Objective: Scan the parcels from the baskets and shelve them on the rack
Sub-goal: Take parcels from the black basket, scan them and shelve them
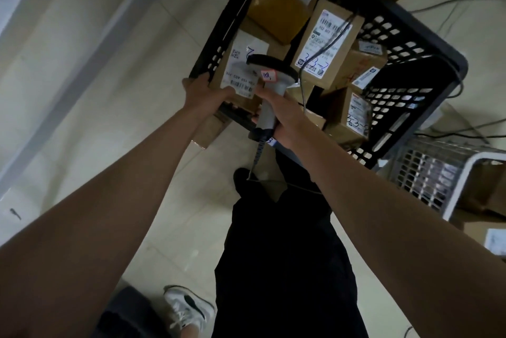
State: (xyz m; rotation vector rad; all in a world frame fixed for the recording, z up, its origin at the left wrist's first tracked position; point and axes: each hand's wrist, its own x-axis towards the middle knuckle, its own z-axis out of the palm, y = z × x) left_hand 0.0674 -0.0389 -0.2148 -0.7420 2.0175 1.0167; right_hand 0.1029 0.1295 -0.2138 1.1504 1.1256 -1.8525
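- Nearest the camera, two bare forearms are reaching forward over a leg in black trousers [287,255], and a white trainer [189,307] is showing at the bottom edge, partly cut off by the frame.
- The right hand [287,118] is wrapping its fingers round the grey handle of a barcode scanner [269,85]; the scanner's head is pointing down over a label, and a small pink sticker with handwriting too blurred to read is sitting on its head.
- The scanner's coiled cable [258,154] is dropping from the handle base towards the floor, where it is getting lost against the dark trousers.
- The left hand [202,94] is gripping the near edge of a cardboard parcel [241,69], thumb on top; its fingers are hidden underneath.
- That parcel is being held at the near-left corner of the black basket [410,44]; whether it is resting on the rim or lifted clear is hard to tell.
- Its white label is carrying a barcode, a row of digits and a large handwritten mark, half covered by the scanner.
- Further in, several brown boxes are lying in the basket, among them one with a label marked "33-2" [323,42].
- A pale grey basket [465,162] is standing to the right, cut off by the frame.
- Thin cables [451,3] are trailing across the pale tiled floor [109,64] beyond.
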